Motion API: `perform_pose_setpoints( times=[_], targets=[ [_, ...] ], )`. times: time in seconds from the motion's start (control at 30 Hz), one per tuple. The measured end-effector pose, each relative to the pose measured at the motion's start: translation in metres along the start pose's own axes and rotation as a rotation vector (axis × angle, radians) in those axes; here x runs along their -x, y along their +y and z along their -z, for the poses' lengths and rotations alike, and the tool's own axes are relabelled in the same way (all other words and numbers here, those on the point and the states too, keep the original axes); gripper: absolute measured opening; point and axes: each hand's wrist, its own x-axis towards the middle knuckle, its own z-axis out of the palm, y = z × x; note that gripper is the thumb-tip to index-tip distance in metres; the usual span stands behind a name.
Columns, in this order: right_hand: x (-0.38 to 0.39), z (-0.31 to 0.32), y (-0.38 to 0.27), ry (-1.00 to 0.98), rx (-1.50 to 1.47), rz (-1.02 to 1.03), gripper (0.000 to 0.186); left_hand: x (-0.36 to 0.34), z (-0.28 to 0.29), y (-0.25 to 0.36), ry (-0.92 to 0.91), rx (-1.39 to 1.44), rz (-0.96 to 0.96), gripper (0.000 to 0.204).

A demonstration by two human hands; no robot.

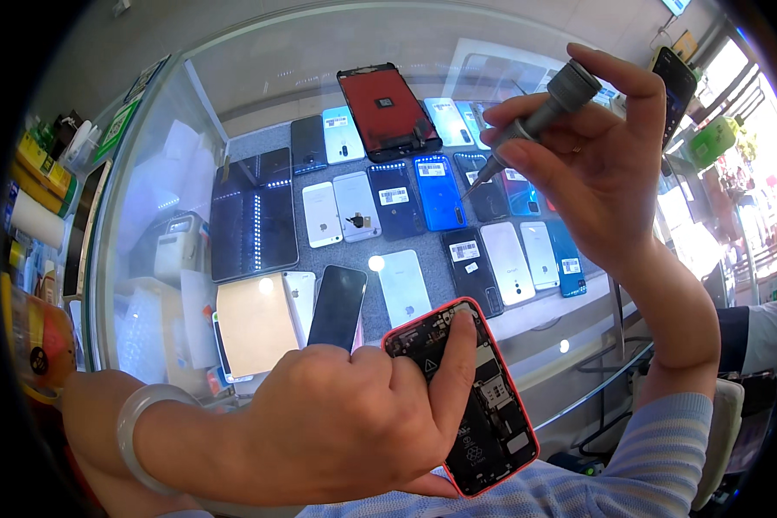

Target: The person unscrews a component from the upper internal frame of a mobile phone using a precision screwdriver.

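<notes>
Presently you are holding the opened phone at five o'clock, your left grip clamping it, a finger lying across its bare parts. It is probably weighing little; its red rim is looking stiff, its innards fragile, so favour the edges. Towards one o'clock, your right grip is pinching a grey screwdriver.

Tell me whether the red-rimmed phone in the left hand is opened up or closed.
Opened up: the red-rimmed phone in the left hand shows its bare circuit parts, with no cover over them.
</notes>
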Motion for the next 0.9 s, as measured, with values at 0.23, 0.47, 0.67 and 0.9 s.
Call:
perform_pose_setpoints(
  times=[0.23,0.47,0.67,0.9],
  targets=[
    [0.002,-0.005,0.008,0.020,0.017,-0.009,0.064,-0.001,0.008,-0.005,-0.027,0.205,0.044,0.101],
    [-0.002,-0.007,0.010,0.014,0.010,0.011,0.064,-0.004,0.007,-0.013,0.029,0.470,0.143,0.090],
    [-0.001,-0.004,0.005,0.046,-0.062,-0.014,0.065,-0.010,0.009,-0.021,0.034,0.628,0.204,0.068],
    [0.002,0.003,-0.009,0.066,-0.150,-0.050,0.065,-0.015,0.005,-0.040,0.111,0.980,0.518,0.022]
  ],
)
